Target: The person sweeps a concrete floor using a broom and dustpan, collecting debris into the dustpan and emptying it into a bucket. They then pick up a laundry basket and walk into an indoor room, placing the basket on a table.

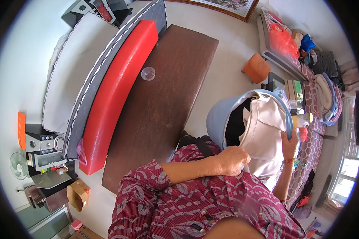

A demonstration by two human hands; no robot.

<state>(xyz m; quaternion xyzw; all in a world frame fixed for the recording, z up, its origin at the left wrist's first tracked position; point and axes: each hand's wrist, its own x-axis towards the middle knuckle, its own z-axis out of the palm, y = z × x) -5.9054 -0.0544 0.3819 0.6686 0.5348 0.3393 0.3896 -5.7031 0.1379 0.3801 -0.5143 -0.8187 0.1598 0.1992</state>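
A light blue bucket (pixel 217 119) sits tilted close against my body, its opening facing up toward me. Inside lie a cream-coloured garment (pixel 266 119) with stitched seams and a black cloth (pixel 236 124) along the left side. My left hand (pixel 232 160) is closed at the bucket's near left rim; its fingertips are hidden, and a sliver of blue shows beneath it. On the right side, my right hand (pixel 290 145) holds the bucket's rim, with its thumb and fingers partly over the edge. A beaded bracelet circles that wrist.
A dark brown table (pixel 167 95) stands to the left with a clear plastic cup (pixel 148 73) on it. Beyond lean a long red cushion (pixel 119 91) and mattresses (pixel 77 71). An orange stool (pixel 256 68) and a patterned sofa (pixel 313 155) are on the right.
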